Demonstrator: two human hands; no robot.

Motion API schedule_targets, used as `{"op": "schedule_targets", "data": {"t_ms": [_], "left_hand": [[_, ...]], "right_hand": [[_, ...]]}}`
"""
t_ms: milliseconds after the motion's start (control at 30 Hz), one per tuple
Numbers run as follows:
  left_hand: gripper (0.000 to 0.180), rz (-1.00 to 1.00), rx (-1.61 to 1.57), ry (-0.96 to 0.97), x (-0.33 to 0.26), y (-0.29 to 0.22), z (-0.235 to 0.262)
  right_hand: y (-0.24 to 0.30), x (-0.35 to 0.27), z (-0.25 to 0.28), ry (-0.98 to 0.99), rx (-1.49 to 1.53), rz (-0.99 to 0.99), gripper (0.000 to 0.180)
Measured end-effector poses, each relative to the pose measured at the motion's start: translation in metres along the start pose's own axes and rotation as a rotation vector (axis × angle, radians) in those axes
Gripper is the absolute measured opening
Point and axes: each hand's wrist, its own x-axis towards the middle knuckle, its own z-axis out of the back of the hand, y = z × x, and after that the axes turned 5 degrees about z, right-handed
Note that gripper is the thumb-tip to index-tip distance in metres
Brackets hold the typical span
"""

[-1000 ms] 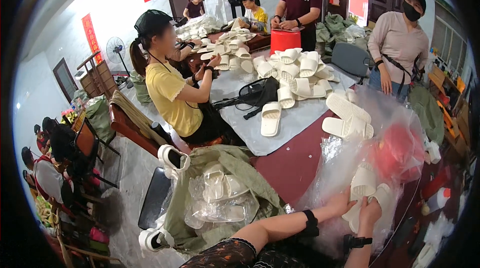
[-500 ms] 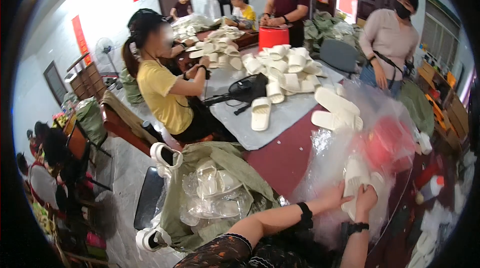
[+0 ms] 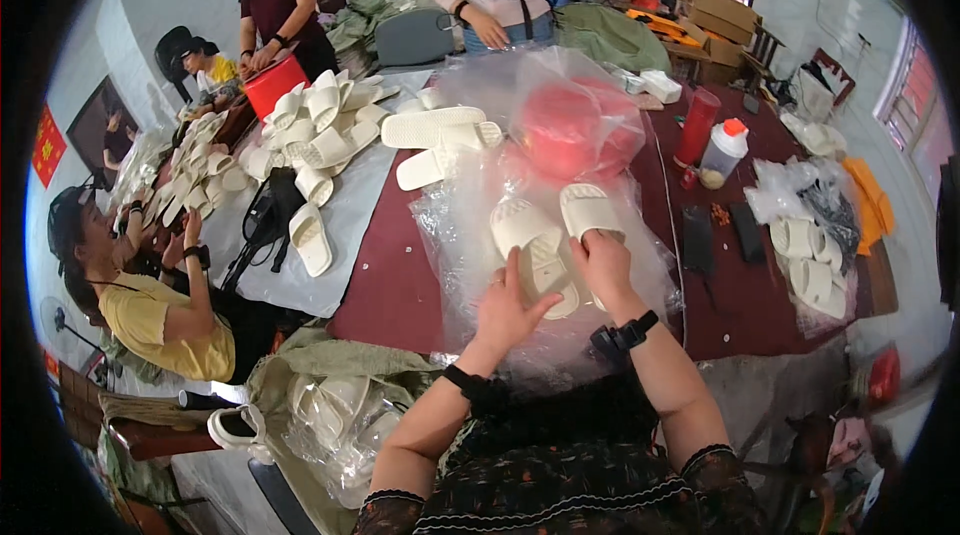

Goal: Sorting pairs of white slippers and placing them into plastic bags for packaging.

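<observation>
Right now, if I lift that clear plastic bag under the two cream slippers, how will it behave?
The clear plastic bag looks thin and crinkled, so it would probably flop and sag rather than hold shape. Its glossy film seems slippery, so the cream slippers under the left hand and right hand might slide off. It probably weighs almost nothing.
</observation>
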Motion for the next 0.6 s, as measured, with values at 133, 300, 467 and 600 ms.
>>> {"op": "schedule_targets", "data": {"t_ms": [133,300,467,600], "left_hand": [[0.102,0.090,0.028,0.043,0.005,0.007,-0.004],[0.102,0.062,0.073,0.027,0.002,0.013,-0.010],[0.107,-0.012,0.173,0.087,-0.009,0.010,-0.007],[0.105,-0.047,0.096,0.185,-0.021,0.014,0.003]], "right_hand": [[-0.010,0.008,0.000,0.038,-0.114,0.005,0.023],[-0.005,0.016,-0.016,0.194,0.019,0.000,0.032],[-0.001,0.016,-0.038,0.186,-0.021,0.015,0.042],[-0.009,0.017,-0.038,0.092,0.055,-0.142,0.042]]}}
